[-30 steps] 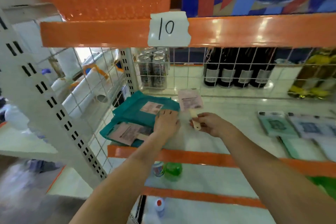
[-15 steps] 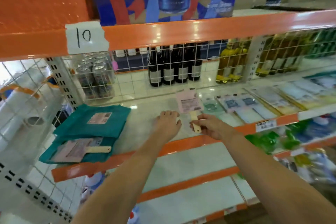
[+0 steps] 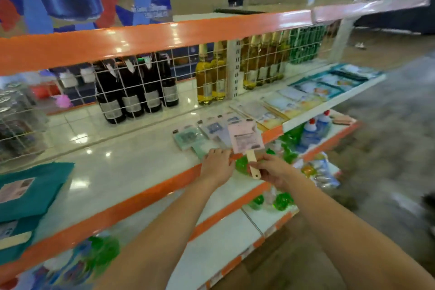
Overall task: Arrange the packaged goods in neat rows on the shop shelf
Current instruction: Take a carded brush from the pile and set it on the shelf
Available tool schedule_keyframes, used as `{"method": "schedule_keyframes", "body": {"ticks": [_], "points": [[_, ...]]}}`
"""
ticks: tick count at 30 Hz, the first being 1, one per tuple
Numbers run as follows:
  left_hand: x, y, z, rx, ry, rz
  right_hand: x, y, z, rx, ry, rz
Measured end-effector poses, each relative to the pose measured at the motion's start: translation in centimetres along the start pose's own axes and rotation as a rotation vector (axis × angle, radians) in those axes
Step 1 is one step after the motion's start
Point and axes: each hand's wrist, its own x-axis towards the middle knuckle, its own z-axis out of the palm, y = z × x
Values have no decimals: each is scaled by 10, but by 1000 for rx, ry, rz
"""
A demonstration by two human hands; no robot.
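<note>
- Head view, far left: teal packets (image 3: 30,192) lie stacked on the white shelf (image 3: 131,172), each with a pale label; a wooden stick pokes out of the lower one.
- Behind the wire grid, dark bottles (image 3: 136,92) stand in a row, with yellow bottles (image 3: 209,82) further right.
- The left hand (image 3: 217,167) rests on the shelf's orange front edge, fingers flat and apart, touching a flat packet (image 3: 188,139).
- The right hand (image 3: 273,169) pinches the wooden handle of a pink paddle-shaped packet (image 3: 246,138), held upright over the shelf edge.
- Flat packets run in a row (image 3: 294,103) rightward along the shelf.
</note>
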Motion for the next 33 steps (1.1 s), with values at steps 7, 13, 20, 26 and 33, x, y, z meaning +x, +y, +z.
{"method": "schedule_keyframes", "body": {"ticks": [7,13,20,26,33], "points": [[15,75,36,-7,-114,161,-30,23,-78,117,142,7],[27,124,60,-66,-146,305,-55,35,-123,187,280,-10],[32,164,85,-260,-241,412,-87,55,-151,295,467,-37],[19,184,109,-403,-363,393,-113,79,-157,393,591,-24],[6,191,126,-593,-471,311,-131,101,-154,400,632,0]]}}
